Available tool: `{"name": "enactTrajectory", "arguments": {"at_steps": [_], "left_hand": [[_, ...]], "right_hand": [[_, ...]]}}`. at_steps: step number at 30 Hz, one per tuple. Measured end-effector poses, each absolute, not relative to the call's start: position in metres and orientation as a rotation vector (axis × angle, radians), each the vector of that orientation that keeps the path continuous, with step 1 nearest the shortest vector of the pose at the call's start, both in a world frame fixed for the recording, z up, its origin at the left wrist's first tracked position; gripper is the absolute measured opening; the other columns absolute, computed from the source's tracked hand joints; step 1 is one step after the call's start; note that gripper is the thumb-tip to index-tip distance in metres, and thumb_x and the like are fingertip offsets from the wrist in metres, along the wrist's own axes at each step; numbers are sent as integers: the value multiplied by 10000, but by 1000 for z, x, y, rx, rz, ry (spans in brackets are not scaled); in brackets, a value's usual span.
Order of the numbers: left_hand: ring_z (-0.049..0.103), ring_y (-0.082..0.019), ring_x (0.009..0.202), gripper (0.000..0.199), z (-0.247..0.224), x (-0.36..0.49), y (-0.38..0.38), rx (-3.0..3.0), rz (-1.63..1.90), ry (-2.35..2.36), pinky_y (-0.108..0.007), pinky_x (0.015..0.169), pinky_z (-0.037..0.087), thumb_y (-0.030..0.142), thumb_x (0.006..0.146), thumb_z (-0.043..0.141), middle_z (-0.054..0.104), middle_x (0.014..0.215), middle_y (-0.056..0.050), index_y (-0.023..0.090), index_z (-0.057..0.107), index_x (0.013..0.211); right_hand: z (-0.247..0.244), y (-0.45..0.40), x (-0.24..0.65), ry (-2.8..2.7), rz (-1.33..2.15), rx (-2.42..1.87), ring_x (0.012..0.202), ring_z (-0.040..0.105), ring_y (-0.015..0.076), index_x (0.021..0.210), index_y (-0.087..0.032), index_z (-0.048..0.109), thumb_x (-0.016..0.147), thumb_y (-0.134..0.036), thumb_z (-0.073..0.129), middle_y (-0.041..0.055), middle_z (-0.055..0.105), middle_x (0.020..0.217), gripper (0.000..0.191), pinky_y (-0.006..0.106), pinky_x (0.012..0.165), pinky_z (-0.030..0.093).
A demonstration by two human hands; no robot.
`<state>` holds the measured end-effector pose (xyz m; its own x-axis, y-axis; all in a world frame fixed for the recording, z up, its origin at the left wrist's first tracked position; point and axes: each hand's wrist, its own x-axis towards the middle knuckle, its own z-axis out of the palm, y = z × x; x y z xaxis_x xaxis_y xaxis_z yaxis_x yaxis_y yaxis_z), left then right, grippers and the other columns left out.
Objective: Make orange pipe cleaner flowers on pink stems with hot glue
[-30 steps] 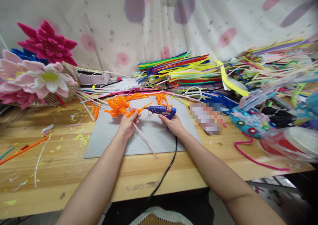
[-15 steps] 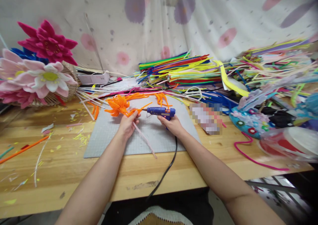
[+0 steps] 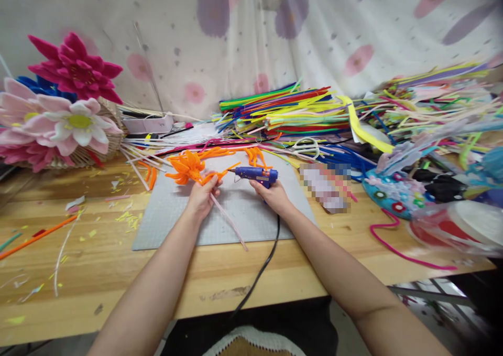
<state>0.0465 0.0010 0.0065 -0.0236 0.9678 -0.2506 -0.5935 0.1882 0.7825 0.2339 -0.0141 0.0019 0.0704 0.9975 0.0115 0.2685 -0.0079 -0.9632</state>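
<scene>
Apparently gluing is underway: the left hand (image 3: 203, 196) pinches the orange chenille flower (image 3: 186, 167) at the cutting mat's (image 3: 243, 217) ten o'clock; the right hand (image 3: 275, 196) grasps the glue gun (image 3: 255, 174) at three o'clock from it, demanding steady aim.

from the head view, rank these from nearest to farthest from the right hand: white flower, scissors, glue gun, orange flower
1. Glue gun: held in the right hand.
2. Scissors: beyond that hand, to its right.
3. Orange flower: to its left, at the left hand.
4. White flower: far left.
</scene>
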Motion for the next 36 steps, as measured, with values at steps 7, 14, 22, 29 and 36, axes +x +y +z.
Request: {"name": "enactTrajectory", "arguments": {"at_steps": [7, 14, 22, 29, 36], "left_hand": [[580, -67, 572, 294, 7, 46, 1, 516, 1353, 899, -125, 385, 349, 134, 563, 748, 586, 664, 32, 149, 569, 795], [581, -65, 564, 285, 7, 45, 2, 501, 1351, 884, -118, 380, 353, 132, 576, 742, 579, 650, 35, 144, 568, 800], [575, -49, 543, 263, 12, 43, 0, 390, 1339, 834, -91, 359, 347, 106, 594, 724, 563, 642, 43, 140, 553, 790], [569, -46, 540, 269, 12, 41, 1, 345, 1292, 771, -82, 351, 348, 90, 597, 721, 550, 653, 43, 144, 548, 795], [563, -47, 537, 308, 11, 42, 0, 382, 1334, 798, -84, 344, 345, 115, 575, 740, 545, 671, 43, 150, 545, 812]], "right_hand": [[5, -16, 233, -1393, 1015, -1419, 527, 479, 119, 646, -164, 591, 622, -539, 618, 3, 541, 549, 377, 242, 514, 366], [0, -12, 239, -1313, 1007, -1430, 472, 441, 92, 572, -164, 541, 618, -547, 625, -15, 519, 504, 394, 237, 503, 361], [16, -19, 262, -1254, 1096, -1267, 442, 421, 68, 602, -152, 596, 669, -531, 597, -5, 527, 524, 385, 222, 447, 338], [12, -20, 263, -1198, 1105, -1174, 439, 437, 65, 636, -154, 627, 673, -528, 602, 6, 567, 560, 377, 218, 423, 341], [9, -10, 286, -886, 731, -1259, 392, 392, 55, 691, -150, 633, 668, -532, 610, -20, 514, 495, 383, 193, 360, 257]]}}
